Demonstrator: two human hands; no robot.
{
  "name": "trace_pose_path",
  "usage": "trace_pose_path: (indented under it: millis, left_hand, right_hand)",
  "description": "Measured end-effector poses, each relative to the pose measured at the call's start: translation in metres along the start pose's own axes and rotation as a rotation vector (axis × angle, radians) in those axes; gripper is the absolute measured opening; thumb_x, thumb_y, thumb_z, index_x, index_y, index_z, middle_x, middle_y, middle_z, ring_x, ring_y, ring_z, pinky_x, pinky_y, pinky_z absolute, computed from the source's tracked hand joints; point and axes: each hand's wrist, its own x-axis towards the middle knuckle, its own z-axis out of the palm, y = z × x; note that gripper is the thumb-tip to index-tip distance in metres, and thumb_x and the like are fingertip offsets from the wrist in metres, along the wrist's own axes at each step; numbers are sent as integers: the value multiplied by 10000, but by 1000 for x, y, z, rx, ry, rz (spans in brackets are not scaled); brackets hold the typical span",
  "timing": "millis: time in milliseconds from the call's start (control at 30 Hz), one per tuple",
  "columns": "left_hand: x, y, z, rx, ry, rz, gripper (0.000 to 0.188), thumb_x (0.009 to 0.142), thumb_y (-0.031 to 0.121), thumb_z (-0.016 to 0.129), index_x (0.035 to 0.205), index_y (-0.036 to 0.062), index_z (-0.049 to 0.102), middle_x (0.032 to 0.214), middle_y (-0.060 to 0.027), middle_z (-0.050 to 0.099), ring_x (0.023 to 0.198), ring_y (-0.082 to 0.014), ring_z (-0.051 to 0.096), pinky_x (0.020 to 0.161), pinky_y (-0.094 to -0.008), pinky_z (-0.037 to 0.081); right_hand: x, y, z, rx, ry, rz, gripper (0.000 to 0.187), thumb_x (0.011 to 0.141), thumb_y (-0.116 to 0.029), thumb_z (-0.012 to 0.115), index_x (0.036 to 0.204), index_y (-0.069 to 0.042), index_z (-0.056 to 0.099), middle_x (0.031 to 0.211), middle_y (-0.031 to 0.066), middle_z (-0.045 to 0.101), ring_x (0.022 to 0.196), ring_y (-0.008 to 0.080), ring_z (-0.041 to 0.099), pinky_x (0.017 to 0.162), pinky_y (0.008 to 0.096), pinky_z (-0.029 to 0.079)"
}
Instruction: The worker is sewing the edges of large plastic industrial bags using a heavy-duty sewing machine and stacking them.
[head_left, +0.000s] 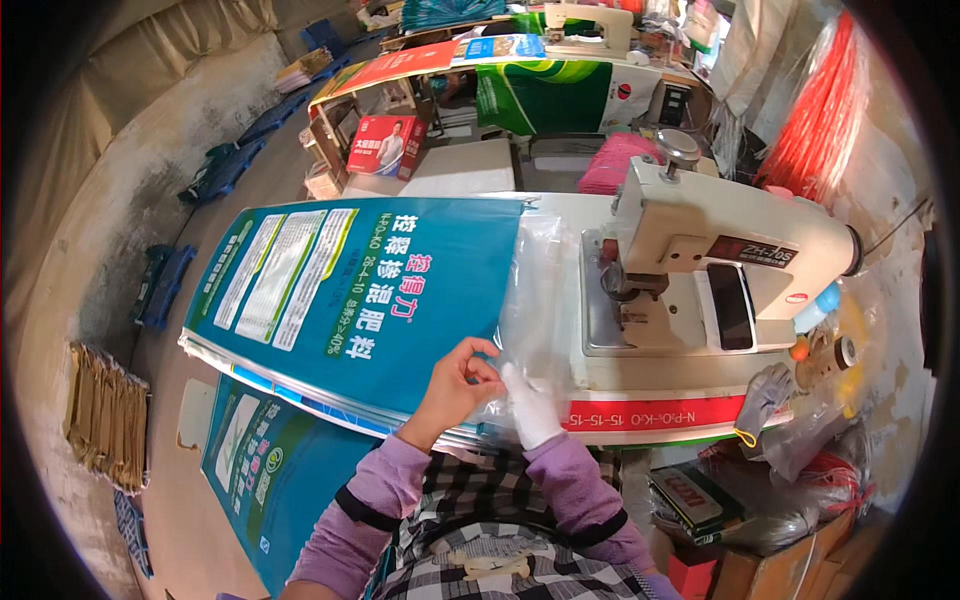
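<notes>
Teal, smooth and faintly glossy, the bag [380, 290] lies flat at ten o'clock from your hands, top of a stack [330, 405] whose layered edges show at nine. Clear film [540, 270] sticks out of its near-machine end at one o'clock, crinkled and catching light. Your bare left hand [467, 380] curls at that film, thumb and forefinger brought close; you cannot tell from here whether they pinch it. Your right hand [530, 405], in white cloth, has its fingers pointing up against the film; whether they clamp it is hidden too.

Expect the bag to be light and bendy, with a skin that probably slides easily over its neighbours. The film looks thinner, limp and likely to cling or slip, so it seems best taken near its loose edge, with the bag steadied at its corner.

At two o'clock stands the machine [690, 215], hard cream-painted metal with a round knob; a flat dark phone [732, 307] leans on it. The pale table [597, 374] is smooth, and a soft, crumpled grey glove [768, 395] lies at three.
</notes>
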Motion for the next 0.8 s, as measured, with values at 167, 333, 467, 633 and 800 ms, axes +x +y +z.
trace_pose_path:
  millis: [167,333,467,633,800]
  left_hand:
    - [-8,13,-32,-662,498,107,342,856,-78,635,1106,111,495,792,-2,572,729,-97,531,716,-249,448]
    - [-33,2,-23,-414,324,117,310,877,-30,643,1138,96,532,851,-21,613,852,-132,583,836,-283,464]
    - [-15,1,-13,-811,258,-80,475,844,-20,704,1289,27,544,1084,-109,685,1027,-187,621,972,-317,456]
    - [-17,-5,-31,646,114,-20,340,887,176,668,1202,61,611,911,-111,708,852,-246,688,755,-351,531]
    - [-20,4,-60,604,99,-194,118,894,138,645,875,31,691,676,-117,662,648,-193,688,581,-343,522]
  right_hand:
    - [-10,-6,-46,-977,146,-526,249,835,-282,736,917,-48,707,966,122,692,868,300,641,791,386,507]
    - [-52,-73,19,-689,-46,-678,298,776,-224,765,1013,-67,676,1054,148,680,992,339,632,881,423,504]
    - [-25,-39,51,-419,-17,-555,189,783,-128,774,851,-20,635,813,84,697,717,242,677,679,354,525]
    - [-20,-24,52,-113,-120,-470,83,816,-34,727,846,-7,654,791,57,677,736,96,632,667,275,503]
    - [-12,-11,43,-351,-233,-674,110,883,-114,671,953,-33,696,889,110,688,798,240,678,735,338,524]
